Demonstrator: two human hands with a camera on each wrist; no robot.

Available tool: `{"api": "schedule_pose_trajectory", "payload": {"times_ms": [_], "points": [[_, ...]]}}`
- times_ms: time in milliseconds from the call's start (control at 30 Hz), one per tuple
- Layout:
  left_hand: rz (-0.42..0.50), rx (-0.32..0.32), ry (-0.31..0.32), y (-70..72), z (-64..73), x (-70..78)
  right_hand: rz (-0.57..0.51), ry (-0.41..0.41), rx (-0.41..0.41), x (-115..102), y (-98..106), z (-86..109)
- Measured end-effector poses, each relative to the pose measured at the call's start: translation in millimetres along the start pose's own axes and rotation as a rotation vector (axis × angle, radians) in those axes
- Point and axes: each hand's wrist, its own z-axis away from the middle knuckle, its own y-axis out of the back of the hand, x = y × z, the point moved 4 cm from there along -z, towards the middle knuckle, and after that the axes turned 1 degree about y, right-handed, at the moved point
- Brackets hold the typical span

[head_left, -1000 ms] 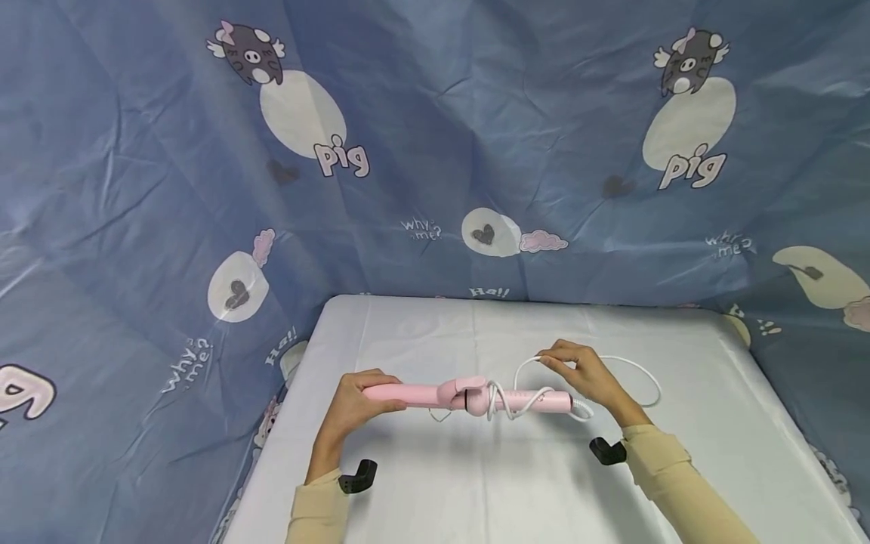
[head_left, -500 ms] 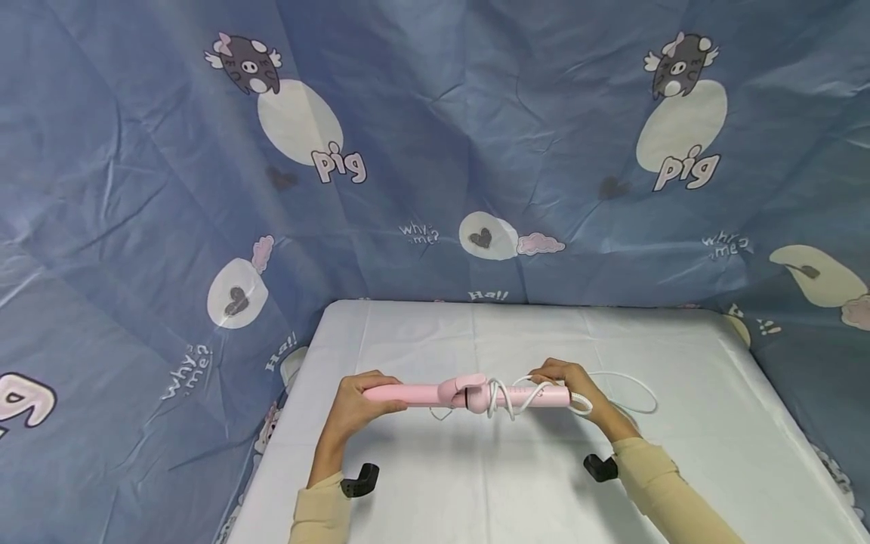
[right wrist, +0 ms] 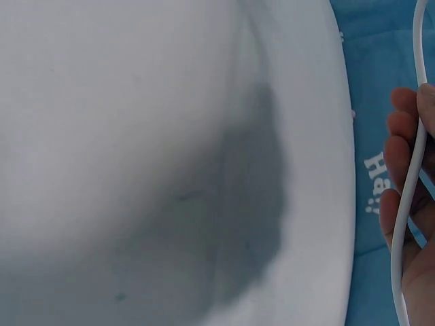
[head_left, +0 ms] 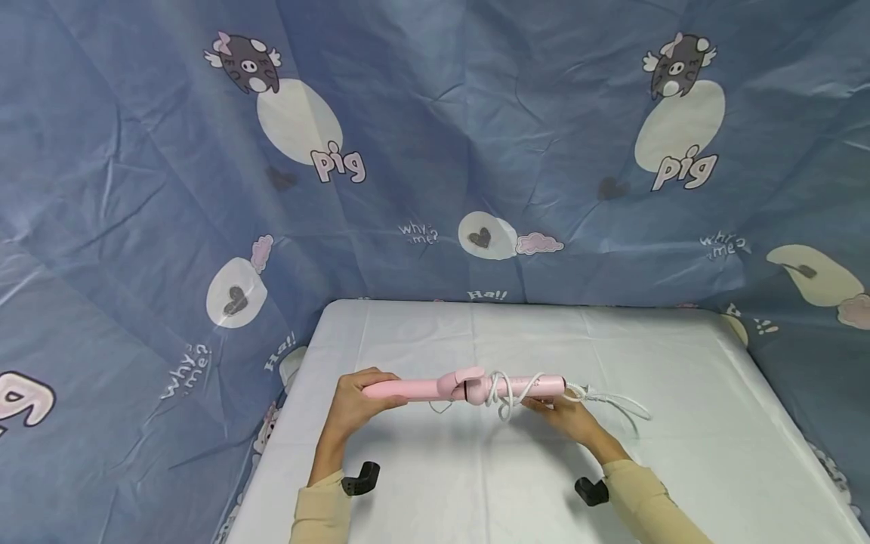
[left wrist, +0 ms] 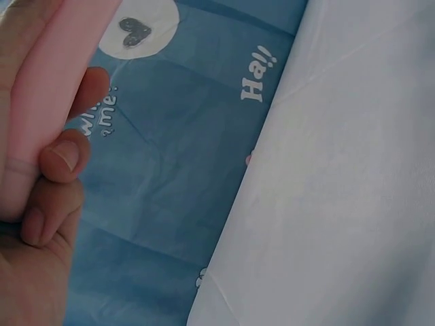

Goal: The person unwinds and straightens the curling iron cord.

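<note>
A pink curling iron (head_left: 421, 388) is held level above the white table, its clamp lever near the middle. My left hand (head_left: 356, 400) grips the barrel end; in the left wrist view, fingers (left wrist: 64, 156) curl round the pink barrel (left wrist: 51, 88). White cord (head_left: 506, 397) is wound in loose loops about the handle (head_left: 544, 387). Below the handle, my right hand (head_left: 567, 417) pinches the cord; the right wrist view shows the white cord (right wrist: 406, 197) running between thumb and fingers (right wrist: 397, 153) and across the palm. The rest of the cord trails off to the right of the handle.
A white-covered table (head_left: 421, 483) lies beneath both hands. Blue patterned cloth (head_left: 408, 151) rises behind it and along its sides. Black wrist cameras (head_left: 362, 479) sit on the forearms.
My right hand has come down from behind the handle to below it, bringing the cord round. The trailing cord loop has drawn in. My left hand keeps its grip on the barrel.
</note>
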Motion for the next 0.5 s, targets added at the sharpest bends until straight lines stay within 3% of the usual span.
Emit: {"api": "schedule_pose_trajectory", "payload": {"times_ms": [300, 500], "points": [[-0.020, 0.042, -0.007, 1.2, -2.0, 0.2, 0.044, 0.193, 0.017, -9, -15, 11.9], [-0.026, 0.059, 0.004, 1.8, -2.2, -1.2, 0.003, 0.182, 0.007, -13, -26, 22.9]]}}
